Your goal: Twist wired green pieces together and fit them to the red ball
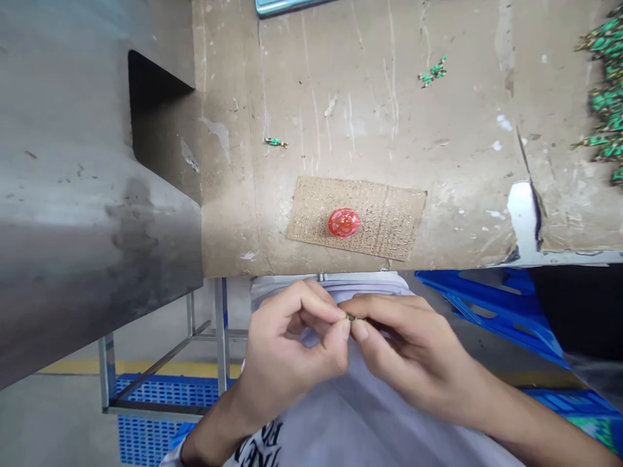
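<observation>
My left hand (296, 337) and my right hand (413, 344) meet just in front of the table edge, over my lap. Thumb and forefinger of each are pinched on a small dark, brass-toned piece (350, 318); the fingertips cover most of it, so its kind cannot be made out. Beyond them, a glossy red oval dome (344, 222) rests on a strip of glistening, spotted cardboard (389, 220). One small green part with brass-coloured ends (276, 142) lies on the table past the cardboard.
Several similar green parts (432, 72) form a small cluster farther back, with a large pile (608, 104) at the right edge. A grey metal housing (73, 194) borders the table (233, 214) on the left. Below are a blue crate (165, 421) and blue plastic (491, 311).
</observation>
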### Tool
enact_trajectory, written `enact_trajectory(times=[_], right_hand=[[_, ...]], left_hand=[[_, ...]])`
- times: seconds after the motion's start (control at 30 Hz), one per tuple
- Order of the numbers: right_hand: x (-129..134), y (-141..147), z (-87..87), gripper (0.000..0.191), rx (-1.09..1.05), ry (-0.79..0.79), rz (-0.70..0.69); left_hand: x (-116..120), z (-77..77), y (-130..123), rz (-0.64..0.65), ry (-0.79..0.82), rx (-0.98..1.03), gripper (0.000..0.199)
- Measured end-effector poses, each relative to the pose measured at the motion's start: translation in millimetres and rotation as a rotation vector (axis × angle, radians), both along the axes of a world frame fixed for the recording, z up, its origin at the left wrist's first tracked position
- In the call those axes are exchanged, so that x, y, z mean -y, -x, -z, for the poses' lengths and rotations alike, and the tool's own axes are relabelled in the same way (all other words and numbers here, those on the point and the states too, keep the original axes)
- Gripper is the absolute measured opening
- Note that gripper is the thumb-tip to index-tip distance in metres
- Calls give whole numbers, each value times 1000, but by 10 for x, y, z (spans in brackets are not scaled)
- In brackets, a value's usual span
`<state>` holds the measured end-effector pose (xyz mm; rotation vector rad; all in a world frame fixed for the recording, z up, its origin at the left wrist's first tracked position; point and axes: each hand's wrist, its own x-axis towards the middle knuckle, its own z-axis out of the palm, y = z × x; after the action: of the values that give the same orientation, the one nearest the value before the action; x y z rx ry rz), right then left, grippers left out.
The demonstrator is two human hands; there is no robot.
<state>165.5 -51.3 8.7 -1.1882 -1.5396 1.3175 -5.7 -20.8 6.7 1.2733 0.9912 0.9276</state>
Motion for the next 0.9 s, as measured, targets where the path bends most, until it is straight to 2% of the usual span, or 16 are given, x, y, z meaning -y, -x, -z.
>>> enact_trajectory(times=[0.1, 0.23, 0.43, 0.57, 0.73, 0.83, 0.9], right_hand=[[21, -110, -74, 19, -2, 143, -78], [22, -165, -135, 20, -114, 258, -149], [-13, -144, -175, 26, -298, 442, -186], [3, -154, -173, 33, -398, 583, -226], [13, -157, -141, 26, -434, 616, -234], [16, -160, -146, 20, -420, 615, -238], [16, -172, -160, 17, -387, 595, -250]], left_hand=[[-16, -17, 46, 53, -26, -14, 17], [-32, -53, 77, 79, -103, -42, 14], [-4, -68, 101, 72, -131, -53, 12], [-3, -69, 116, 79, -242, -88, 14], [-27, -91, 144, 80, -510, -220, 19], [-20, -78, 205, 156, -677, -318, 16], [-16, -53, 266, 214, -686, -334, 16]])
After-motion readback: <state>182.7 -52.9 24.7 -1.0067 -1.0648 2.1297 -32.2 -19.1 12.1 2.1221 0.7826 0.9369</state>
